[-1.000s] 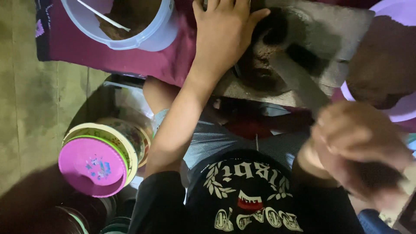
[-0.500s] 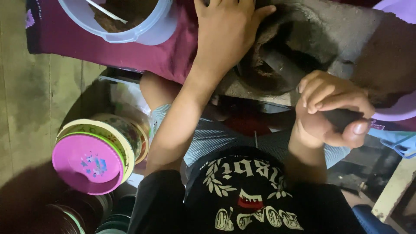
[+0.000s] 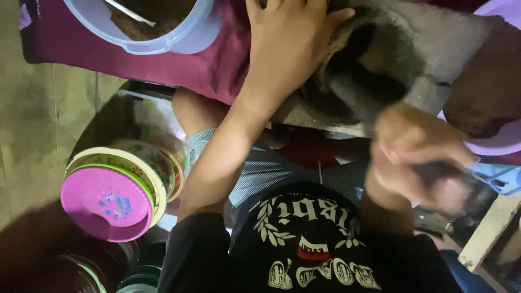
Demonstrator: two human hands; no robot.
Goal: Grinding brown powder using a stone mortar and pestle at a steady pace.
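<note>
My left hand [image 3: 287,43] lies flat, fingers spread, pressing on a dark, rough, hollow lump [image 3: 358,70] that rests on a grey slab [image 3: 434,32] at the top of the view. Lower right, my right hand [image 3: 418,157] is blurred by motion. It is clenched around the dark handle of a knife [image 3: 434,173], a little below and to the right of the lump. The blade is lost in the blur.
A clear plastic tub [image 3: 179,38] of brown material with a white spoon stands on a maroon cloth [image 3: 179,70] at top left. A lilac bowl [image 3: 499,144] sits at the right. Round tins with a pink lid [image 3: 108,201] are stacked on the floor lower left.
My right hand has swung with the knife from the lower right up towards the lump, then slightly down and left. My left hand has stayed pressed on the lump.
</note>
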